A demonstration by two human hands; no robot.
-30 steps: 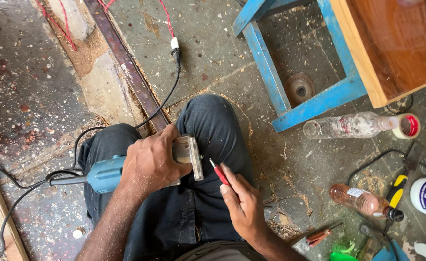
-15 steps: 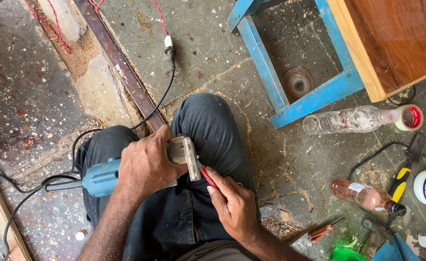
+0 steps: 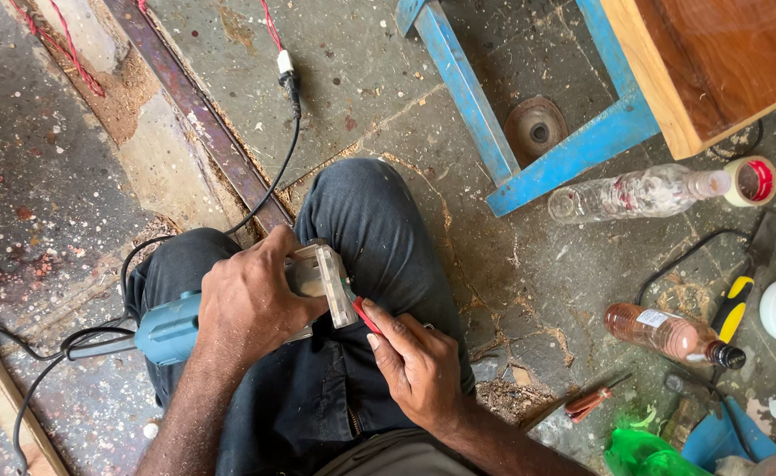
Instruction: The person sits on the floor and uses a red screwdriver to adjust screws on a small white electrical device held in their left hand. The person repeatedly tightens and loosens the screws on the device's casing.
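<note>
Across the person's lap, on dark trousers, a blue-bodied power tool is lying with its long axis running roughly from the person's left to right, cord end out to the left and metal base plate at the right, near the middle of the lap. Its black cable is trailing off up the concrete floor towards a plug joint. The left hand is wrapping closed over the top of the tool's body just behind the plate, fingers curled around it and pinning it against the thigh. The right hand is sitting just to the right of and slightly below the plate, closed in a pinch on a thin red-handled tool, probably a small screwdriver or key, though its tip is hidden. That slim tool is pointing up and to the left, slanting in against the plate's lower right edge, so the working spot is lying up-left of the right hand and right beside the left hand's fingertips. Off to the right, well apart, two plastic bottles, a tape roll and a blue wooden frame are resting on the floor.
</note>
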